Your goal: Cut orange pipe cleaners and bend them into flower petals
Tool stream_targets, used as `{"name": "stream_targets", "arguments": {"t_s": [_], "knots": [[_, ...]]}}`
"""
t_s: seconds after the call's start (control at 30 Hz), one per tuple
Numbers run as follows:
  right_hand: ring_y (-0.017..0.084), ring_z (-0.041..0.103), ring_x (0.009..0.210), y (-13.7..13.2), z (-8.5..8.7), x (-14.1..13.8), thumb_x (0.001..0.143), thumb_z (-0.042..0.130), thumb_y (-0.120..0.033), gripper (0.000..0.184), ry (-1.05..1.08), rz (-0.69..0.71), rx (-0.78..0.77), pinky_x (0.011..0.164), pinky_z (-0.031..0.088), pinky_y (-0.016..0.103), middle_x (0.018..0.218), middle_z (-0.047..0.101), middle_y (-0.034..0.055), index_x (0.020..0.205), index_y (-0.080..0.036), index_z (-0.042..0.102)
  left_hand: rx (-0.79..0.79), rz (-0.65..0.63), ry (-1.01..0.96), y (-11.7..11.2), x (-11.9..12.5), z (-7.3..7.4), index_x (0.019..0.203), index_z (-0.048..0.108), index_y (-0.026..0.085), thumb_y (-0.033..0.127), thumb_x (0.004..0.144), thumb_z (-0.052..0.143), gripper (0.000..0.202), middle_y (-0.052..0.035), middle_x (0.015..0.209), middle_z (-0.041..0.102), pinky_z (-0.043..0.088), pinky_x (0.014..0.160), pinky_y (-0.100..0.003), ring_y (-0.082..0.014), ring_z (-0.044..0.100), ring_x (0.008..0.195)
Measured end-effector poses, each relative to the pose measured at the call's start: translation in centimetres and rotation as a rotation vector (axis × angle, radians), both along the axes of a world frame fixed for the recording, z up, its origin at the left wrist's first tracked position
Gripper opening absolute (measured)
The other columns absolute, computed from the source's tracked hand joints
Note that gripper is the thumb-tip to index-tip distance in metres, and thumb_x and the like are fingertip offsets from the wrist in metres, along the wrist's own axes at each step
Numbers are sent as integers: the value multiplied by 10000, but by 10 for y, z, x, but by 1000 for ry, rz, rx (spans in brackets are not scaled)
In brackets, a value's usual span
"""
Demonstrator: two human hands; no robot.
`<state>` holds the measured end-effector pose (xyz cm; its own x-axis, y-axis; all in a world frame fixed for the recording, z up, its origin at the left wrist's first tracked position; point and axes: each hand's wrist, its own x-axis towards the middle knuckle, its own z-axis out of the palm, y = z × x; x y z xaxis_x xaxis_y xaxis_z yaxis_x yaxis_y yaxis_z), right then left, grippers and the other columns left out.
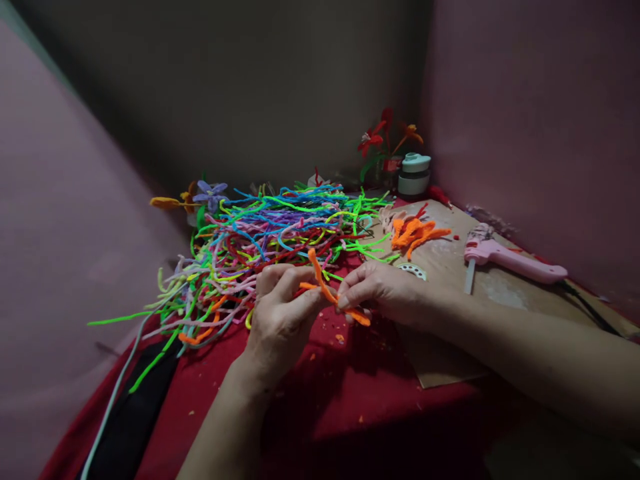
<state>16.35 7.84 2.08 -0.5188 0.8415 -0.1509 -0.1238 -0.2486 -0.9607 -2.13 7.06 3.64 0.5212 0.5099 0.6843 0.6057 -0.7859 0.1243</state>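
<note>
Between my two hands is a bent piece of orange pipe cleaner [320, 275], one end pointing up and another toward the lower right. My left hand [285, 303] pinches it from the left with thumb and fingers. From the right, my right hand [377, 288] pinches it close to the middle, near the left thumb. The fingertips partly hide where the orange strands cross. Just behind the hands spreads a large loose heap of coloured pipe cleaners [280, 230]. Several orange pipe cleaner pieces [417, 233] lie on a brown board [450, 333] beyond my right hand.
A pink glue gun [515, 260] rests on the board at right, its cord trailing off. Behind stand a teal-lidded container [415, 175] and red pipe cleaner flowers [373, 141]. A purple flower [211, 193] is at the back left. Orange scraps dot the red cloth [320, 407].
</note>
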Motion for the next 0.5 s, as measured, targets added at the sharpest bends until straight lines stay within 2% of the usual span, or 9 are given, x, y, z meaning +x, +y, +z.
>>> {"name": "stream_targets", "arguments": {"t_s": [0.07,0.1,0.2,0.27,0.37,0.43,0.5], "knots": [[62,369,368,0,2,1,582,631,-176,82,-55,8,33,420,234,231,412,521,-17,514,-131,617,91,-54,167,-1,-1,5,799,669,246,169,798,581,118,-26,807,645,311,749,-328,-175,456,813],[64,370,377,-1,3,2,584,628,-170,83,-89,10,66,425,242,229,409,512,-20,512,-132,612,87,-78,238,-3,0,8,780,647,221,170,810,560,105,-26,769,640,306,734,-329,-167,458,768],[66,357,400,-4,6,3,608,597,-139,96,-228,23,174,427,240,227,407,466,-38,512,-137,586,-33,-101,386,-8,4,15,679,578,175,173,836,486,182,-27,665,591,293,661,-317,-142,435,646],[63,340,415,-8,6,2,638,560,-114,130,-335,12,303,432,239,223,420,431,-47,511,-142,567,-153,-72,382,-11,7,19,640,559,167,167,823,467,205,-28,643,571,291,638,-305,-134,434,618],[75,390,484,-14,3,0,693,525,-94,159,-478,-106,728,496,291,223,488,468,-30,554,-143,583,-470,14,186,-13,10,22,611,556,162,188,775,492,178,-8,599,535,296,588,-272,-117,434,574],[102,448,557,-19,-1,-2,726,514,-95,156,-549,-242,1073,558,330,241,567,546,9,602,-137,597,-806,61,-43,-10,11,20,583,538,158,234,744,523,178,16,550,487,278,527,-244,-96,406,522],[124,455,581,-22,-5,-4,756,489,-91,176,-600,-329,1345,573,340,260,592,573,43,615,-130,587,-1146,70,-303,-5,13,16,550,506,151,262,683,580,189,39,500,431,241,476,-223,-71,354,466]]}}
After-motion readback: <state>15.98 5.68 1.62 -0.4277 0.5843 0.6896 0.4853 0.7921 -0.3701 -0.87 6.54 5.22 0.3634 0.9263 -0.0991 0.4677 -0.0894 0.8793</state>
